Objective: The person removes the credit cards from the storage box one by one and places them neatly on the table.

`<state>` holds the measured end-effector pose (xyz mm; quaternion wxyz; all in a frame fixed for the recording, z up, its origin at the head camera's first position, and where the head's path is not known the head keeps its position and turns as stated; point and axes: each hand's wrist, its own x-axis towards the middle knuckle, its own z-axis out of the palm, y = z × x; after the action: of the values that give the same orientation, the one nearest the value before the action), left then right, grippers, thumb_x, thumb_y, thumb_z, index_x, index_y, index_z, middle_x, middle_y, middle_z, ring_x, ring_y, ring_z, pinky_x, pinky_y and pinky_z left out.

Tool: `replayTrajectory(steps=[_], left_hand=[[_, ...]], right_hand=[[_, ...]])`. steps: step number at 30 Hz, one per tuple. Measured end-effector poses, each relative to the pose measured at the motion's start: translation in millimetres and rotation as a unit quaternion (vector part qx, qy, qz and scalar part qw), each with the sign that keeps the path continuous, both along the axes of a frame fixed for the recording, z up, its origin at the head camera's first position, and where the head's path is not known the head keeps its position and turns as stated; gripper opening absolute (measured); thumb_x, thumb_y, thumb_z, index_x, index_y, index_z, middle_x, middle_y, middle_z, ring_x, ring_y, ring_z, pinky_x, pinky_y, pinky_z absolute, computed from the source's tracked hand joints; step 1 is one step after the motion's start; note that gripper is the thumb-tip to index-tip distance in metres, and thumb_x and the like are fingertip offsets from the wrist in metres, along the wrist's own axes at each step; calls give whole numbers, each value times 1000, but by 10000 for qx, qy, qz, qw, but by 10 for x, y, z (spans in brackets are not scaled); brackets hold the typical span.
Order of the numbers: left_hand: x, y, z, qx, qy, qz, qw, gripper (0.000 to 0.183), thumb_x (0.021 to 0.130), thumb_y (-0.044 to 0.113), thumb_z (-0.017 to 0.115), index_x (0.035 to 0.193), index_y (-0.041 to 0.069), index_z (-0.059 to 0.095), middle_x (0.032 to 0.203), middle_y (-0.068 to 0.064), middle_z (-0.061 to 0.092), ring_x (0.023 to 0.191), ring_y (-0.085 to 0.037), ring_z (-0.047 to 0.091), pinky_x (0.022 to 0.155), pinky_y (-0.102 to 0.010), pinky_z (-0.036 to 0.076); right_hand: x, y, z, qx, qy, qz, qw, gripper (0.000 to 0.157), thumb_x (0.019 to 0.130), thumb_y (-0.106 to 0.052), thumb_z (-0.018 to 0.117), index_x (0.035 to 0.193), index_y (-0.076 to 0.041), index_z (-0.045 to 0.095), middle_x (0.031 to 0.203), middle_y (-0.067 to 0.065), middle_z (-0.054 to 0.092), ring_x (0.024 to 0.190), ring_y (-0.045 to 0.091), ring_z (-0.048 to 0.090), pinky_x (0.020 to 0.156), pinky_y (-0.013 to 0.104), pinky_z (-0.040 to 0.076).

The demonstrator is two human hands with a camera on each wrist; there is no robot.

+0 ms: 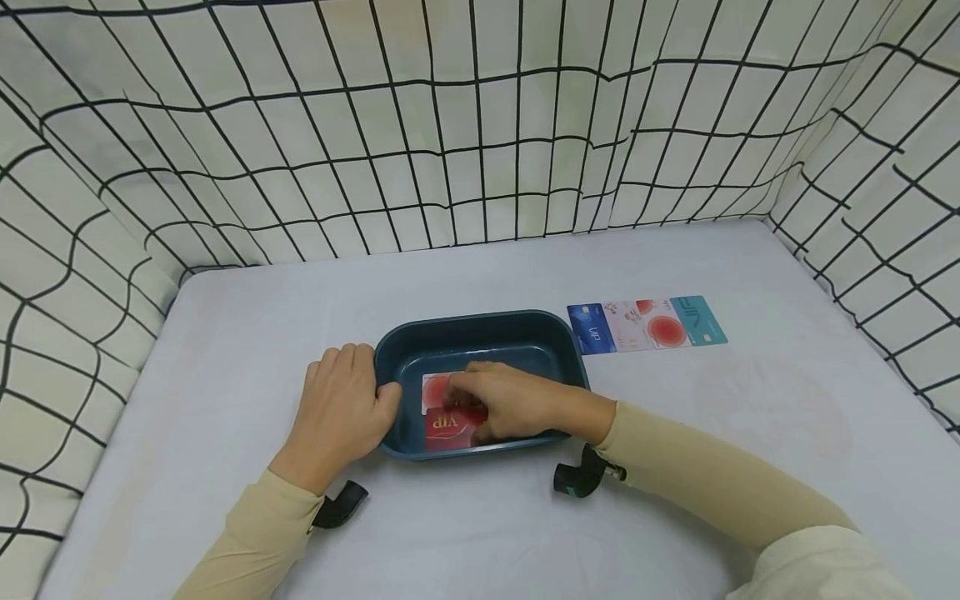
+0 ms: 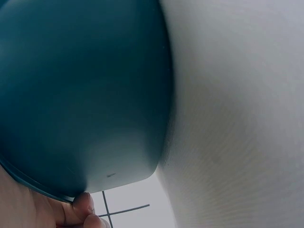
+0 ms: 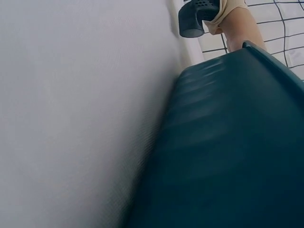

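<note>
A dark teal tray [image 1: 480,321] stands on the white table. My left hand [image 1: 341,408] holds its left end, thumb over the rim and the other fingers outside; in the left wrist view those fingers [image 2: 83,204] show at the rim. Inside the tray lie a red VIP card [image 1: 446,427] and a pale card with a red circle [image 1: 433,392], side by side toward the front. My right hand [image 1: 517,400] reaches in over the right part, with its curled fingers and thumb gripping the red VIP card. In the right wrist view the tray's outer wall [image 3: 228,142] hides that hand.
Right of the tray, a row of cards lies on the table: a blue VIP card [image 1: 591,328], pink cards with red circles [image 1: 666,331] and a teal VIP card [image 1: 699,320]. Black grid netting [image 1: 480,150] encloses the back and sides. Black wrist devices [image 1: 577,479] hang under both forearms.
</note>
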<state>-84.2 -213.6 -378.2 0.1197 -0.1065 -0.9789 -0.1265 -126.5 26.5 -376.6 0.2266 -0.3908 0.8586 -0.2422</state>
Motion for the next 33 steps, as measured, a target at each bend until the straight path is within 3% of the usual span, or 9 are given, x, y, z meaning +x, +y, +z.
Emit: replayTrajectory(steps=[6, 23, 33], left_hand=[[0, -2, -4, 19, -21, -19, 10000, 20, 86, 20, 52, 86, 0, 52, 76, -12, 50, 73, -29, 44, 68, -39, 32], [0, -2, 2, 16, -10, 11, 10000, 18, 85, 19, 52, 83, 1, 51, 74, -11, 48, 72, -28, 43, 67, -38, 30], [-2, -3, 1, 37, -85, 14, 10000, 19, 86, 19, 52, 86, 0, 52, 76, -12, 49, 74, -29, 44, 69, -39, 31]], right_hand=[[5, -2, 0, 68, -26, -194, 9998, 58, 81, -26, 88, 132, -15, 62, 125, 1, 64, 111, 11, 57, 94, 28, 54], [6, 2, 12, 134, -84, -11, 9999, 53, 82, -20, 86, 130, -17, 64, 116, 0, 66, 107, 12, 56, 92, 28, 52], [24, 12, 14, 42, -82, -223, 9997, 53, 81, -23, 87, 130, -15, 67, 122, 2, 66, 111, 12, 59, 95, 30, 55]])
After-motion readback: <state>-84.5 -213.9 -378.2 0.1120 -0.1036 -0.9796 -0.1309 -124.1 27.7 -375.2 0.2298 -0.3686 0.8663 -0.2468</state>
